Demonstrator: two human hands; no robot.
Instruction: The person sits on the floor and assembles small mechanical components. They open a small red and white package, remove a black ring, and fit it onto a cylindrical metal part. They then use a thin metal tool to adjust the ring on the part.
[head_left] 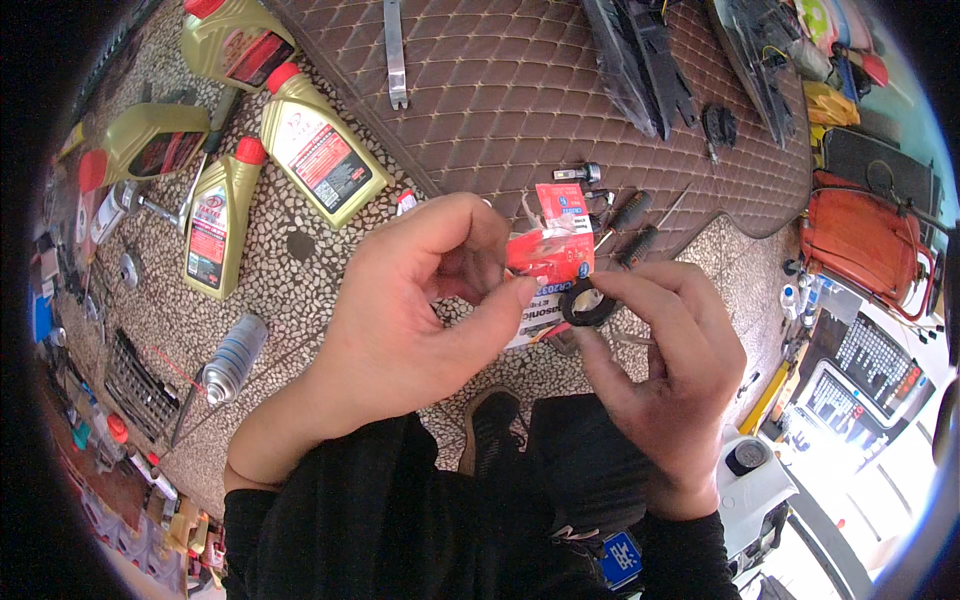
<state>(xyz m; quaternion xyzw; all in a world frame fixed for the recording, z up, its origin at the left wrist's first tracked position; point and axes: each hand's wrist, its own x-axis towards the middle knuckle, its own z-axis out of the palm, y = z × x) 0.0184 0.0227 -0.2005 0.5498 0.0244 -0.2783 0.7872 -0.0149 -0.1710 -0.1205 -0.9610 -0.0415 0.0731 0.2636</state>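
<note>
The left hand (pixel 415 320) is pinched shut, thumb and forefinger closed on the corner of a small red packet (pixel 550 252), which sticks out just past the fingertips toward the right hand (pixel 660 375). That hand holds a black ring (pixel 588 303) between thumb and fingertips, right under the packet's lower edge and touching or almost touching it; I cannot tell which. A strip of white card shows just below the two grips, partly hidden by the thumb. Straight beyond the packet, on a brown quilted mat (pixel 500 90), lie two dark-handled screwdrivers (pixel 628 228) and a small metal part (pixel 580 173), near the grip but clear of it. Farther up the mat rests a flat metal bar (pixel 396 55), with black plastic trim pieces (pixel 640 60) off to its right. Well to the left of the left hand, on the pebbled floor (pixel 300 240), lie four gold oil bottles (pixel 318 150) with red caps, and lower down a silver spray can (pixel 232 358) beside the left wrist. Below both grips come the black sleeves (pixel 400 520) and a dark shoe (pixel 495 425). Off to the right of the right hand sits an orange bag (pixel 860 240), well apart.
</note>
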